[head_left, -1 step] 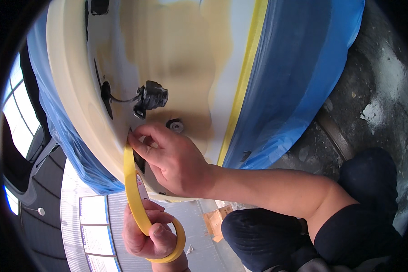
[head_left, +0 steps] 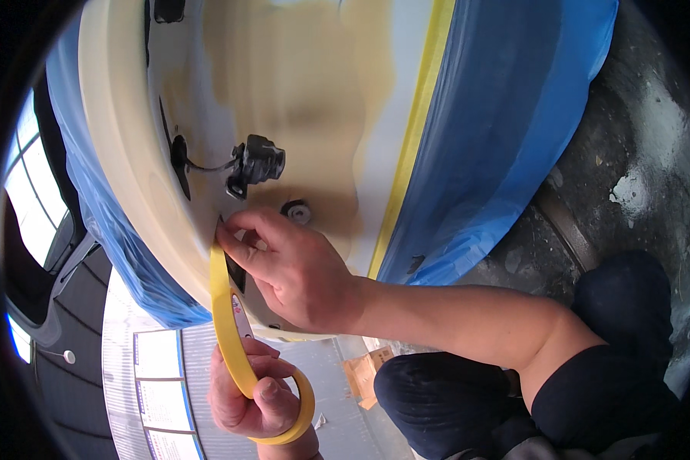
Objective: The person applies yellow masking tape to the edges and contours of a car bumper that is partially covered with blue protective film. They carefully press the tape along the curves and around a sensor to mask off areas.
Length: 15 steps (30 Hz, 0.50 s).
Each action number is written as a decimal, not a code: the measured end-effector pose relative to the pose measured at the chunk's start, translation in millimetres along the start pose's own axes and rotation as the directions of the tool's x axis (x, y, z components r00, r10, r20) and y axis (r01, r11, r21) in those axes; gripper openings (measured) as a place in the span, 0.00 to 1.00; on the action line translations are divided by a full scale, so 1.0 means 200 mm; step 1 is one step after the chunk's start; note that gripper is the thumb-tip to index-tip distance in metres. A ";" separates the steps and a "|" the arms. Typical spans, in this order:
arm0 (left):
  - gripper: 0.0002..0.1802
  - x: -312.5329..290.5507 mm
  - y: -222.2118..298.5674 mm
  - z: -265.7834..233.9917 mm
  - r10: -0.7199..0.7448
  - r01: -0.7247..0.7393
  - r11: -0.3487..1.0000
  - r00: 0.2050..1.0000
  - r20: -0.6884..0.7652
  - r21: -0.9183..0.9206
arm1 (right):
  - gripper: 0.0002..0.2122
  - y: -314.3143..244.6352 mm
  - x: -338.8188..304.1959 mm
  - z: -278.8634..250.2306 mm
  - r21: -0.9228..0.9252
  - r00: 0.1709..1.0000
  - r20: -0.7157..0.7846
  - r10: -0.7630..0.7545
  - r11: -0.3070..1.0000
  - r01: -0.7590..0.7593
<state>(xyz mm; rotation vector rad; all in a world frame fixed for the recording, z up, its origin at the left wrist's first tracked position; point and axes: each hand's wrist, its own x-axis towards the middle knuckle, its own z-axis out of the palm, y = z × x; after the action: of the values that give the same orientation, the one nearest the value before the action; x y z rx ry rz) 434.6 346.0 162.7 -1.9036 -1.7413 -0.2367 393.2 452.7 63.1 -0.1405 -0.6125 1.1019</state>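
Observation:
My left hand, low in the view, is closed on a roll of yellow masking tape. From the roll, a strip of tape runs up to my right hand. The right thumb and index finger pinch together at the strip's upper end, against the edge of a cream and white car body panel. A dark opening in the panel shows partly behind the right hand. Just above that hand, a black connector hangs by a thin cable from a hole. A round pale fitting sits beside the knuckles.
Blue masking film covers the area right of the panel, bordered by a yellow tape line. More blue film drapes along the left side. A cardboard piece lies on the floor near my dark-trousered knee.

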 end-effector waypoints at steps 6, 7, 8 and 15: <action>0.28 -0.07 -0.04 0.01 -0.044 0.040 0.993 0.999 -0.031 -0.114 | 0.14 0.03 0.00 -0.03 -0.030 0.996 0.059 -0.064 0.997 0.066; 0.27 -0.09 -0.05 0.01 -0.052 0.049 0.990 0.998 -0.020 -0.135 | 0.14 0.04 0.00 -0.02 -0.021 0.995 0.051 -0.080 0.996 0.081; 0.26 -0.10 -0.06 0.01 -0.062 0.060 0.986 0.998 -0.012 -0.155 | 0.14 0.04 0.00 -0.02 -0.005 0.995 0.052 -0.087 0.996 0.088; 0.24 -0.15 -0.13 0.04 -0.103 0.094 0.973 0.994 -0.030 -0.210 | 0.13 0.06 0.02 -0.03 0.009 0.988 0.002 -0.156 0.988 0.156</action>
<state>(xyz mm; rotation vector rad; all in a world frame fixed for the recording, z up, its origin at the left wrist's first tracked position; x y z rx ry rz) 404.3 323.8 148.7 -1.9426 -1.8471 -0.5100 387.0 462.7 54.7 -0.0817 -0.6104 0.9535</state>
